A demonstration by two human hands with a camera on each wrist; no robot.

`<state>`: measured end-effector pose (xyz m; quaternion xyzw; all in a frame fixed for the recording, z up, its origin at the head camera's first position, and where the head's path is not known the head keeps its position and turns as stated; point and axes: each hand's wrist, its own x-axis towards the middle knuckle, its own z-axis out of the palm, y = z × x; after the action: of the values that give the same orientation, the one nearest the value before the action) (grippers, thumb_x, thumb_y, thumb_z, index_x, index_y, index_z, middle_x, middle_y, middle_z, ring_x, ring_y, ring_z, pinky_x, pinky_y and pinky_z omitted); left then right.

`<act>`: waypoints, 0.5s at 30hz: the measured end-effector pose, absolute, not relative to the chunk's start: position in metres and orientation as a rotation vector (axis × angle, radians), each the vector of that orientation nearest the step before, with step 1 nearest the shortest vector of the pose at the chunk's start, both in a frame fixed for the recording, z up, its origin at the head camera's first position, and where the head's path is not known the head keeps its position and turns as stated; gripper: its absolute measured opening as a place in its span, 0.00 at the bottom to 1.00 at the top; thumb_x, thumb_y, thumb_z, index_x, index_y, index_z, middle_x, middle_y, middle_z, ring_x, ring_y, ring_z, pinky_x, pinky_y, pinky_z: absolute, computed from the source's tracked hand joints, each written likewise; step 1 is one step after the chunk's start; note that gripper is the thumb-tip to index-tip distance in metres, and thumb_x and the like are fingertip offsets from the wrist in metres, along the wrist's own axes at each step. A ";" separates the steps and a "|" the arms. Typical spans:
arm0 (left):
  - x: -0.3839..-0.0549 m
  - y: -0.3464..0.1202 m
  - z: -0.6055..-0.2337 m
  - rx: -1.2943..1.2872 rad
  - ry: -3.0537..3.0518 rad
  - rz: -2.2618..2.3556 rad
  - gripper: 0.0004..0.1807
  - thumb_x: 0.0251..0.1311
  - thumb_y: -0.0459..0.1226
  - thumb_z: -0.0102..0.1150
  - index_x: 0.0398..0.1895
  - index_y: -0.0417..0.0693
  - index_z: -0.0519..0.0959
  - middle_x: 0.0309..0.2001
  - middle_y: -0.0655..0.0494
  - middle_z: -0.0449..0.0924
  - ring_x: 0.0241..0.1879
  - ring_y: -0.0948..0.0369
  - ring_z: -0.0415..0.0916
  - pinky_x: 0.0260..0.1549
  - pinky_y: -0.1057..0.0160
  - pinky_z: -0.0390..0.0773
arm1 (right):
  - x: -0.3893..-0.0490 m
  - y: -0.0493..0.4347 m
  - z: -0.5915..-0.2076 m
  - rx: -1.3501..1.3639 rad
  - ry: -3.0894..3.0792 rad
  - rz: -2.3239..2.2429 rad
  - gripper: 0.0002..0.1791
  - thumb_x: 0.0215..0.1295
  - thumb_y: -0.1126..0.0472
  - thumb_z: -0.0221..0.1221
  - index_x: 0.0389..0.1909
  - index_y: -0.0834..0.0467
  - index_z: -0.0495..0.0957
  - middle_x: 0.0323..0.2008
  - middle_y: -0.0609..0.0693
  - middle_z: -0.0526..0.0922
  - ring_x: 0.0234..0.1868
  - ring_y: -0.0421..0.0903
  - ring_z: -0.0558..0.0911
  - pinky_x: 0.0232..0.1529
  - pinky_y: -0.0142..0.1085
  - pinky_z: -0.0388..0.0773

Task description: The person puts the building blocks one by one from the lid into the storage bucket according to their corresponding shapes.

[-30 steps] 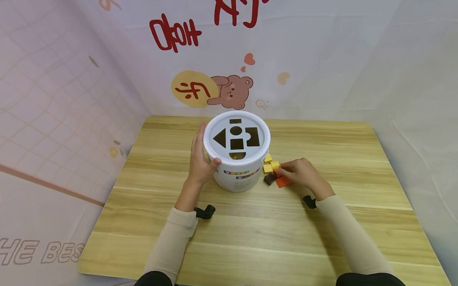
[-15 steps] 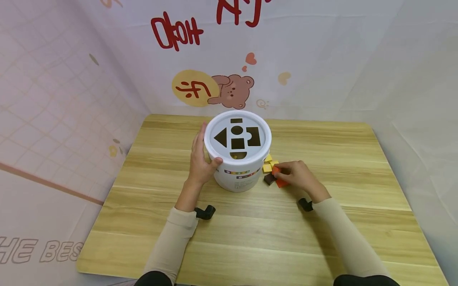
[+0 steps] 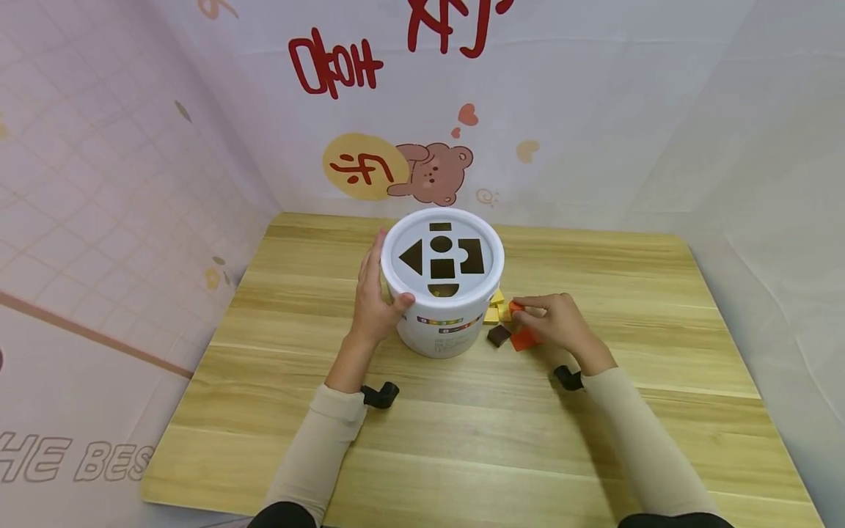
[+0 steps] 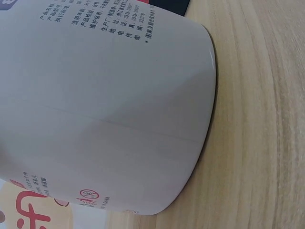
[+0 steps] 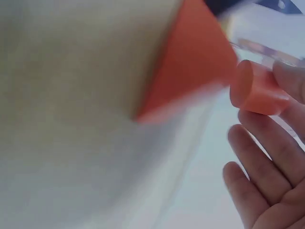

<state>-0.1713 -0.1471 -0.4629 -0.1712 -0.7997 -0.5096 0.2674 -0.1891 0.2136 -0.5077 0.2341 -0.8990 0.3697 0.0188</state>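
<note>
A white shape-sorter bucket (image 3: 442,330) stands upright on the table, its lid (image 3: 422,290) cut with several shaped holes. On the bucket's left side my left hand (image 3: 376,315) holds it just under the rim, thumb at the front and fingers along the side. To the right of the bucket my right hand (image 3: 561,323) pinches a small orange cylinder block (image 5: 259,88) between thumb and forefinger, the other fingers spread. Below that hand lies an orange triangular block (image 3: 525,339), with a dark brown block (image 3: 499,336) beside it. Several yellow blocks (image 3: 491,316) sit against the bucket, partly hidden by it.
The wooden table (image 3: 462,440) reaches back to a white printed backdrop (image 3: 581,110) with a bear drawing, and similar sheets stand at the left and right. Black wrist mounts (image 3: 380,396) stick out by the sleeves.
My right hand moved slightly left onto the orange pieces, then slightly back right with the orange cylinder in its fingertips. The left hand keeps its place on the bucket; the head view shifted a little.
</note>
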 end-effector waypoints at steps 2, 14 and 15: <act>-0.172 -0.147 -0.463 -0.462 -2.156 -1.374 0.71 0.50 0.86 0.43 0.85 0.44 0.53 0.82 0.52 0.58 0.81 0.52 0.53 0.78 0.41 0.54 | -0.192 0.215 -0.500 0.747 -2.738 1.157 0.15 0.66 0.64 0.73 0.52 0.64 0.89 0.47 0.61 0.90 0.12 0.33 0.54 0.19 0.33 0.64; -0.171 -0.147 -0.463 -0.424 -2.180 -1.399 0.72 0.49 0.87 0.45 0.85 0.46 0.53 0.82 0.56 0.58 0.80 0.54 0.53 0.77 0.40 0.55 | -0.212 0.207 -0.439 0.774 -2.626 1.101 0.14 0.67 0.61 0.73 0.52 0.60 0.90 0.47 0.56 0.91 0.27 0.40 0.83 0.25 0.25 0.72; -0.171 -0.147 -0.463 -0.421 -2.182 -1.406 0.72 0.48 0.87 0.45 0.86 0.48 0.53 0.82 0.56 0.58 0.80 0.55 0.54 0.77 0.40 0.56 | -0.214 0.206 -0.434 0.775 -2.614 1.103 0.14 0.67 0.62 0.73 0.52 0.60 0.90 0.47 0.56 0.91 0.33 0.44 0.86 0.26 0.24 0.72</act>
<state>-0.1708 -0.1471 -0.4630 -0.1550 -0.8028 -0.5171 0.2531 -0.2139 0.2063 -0.4337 0.2620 -0.8843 0.3732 0.0999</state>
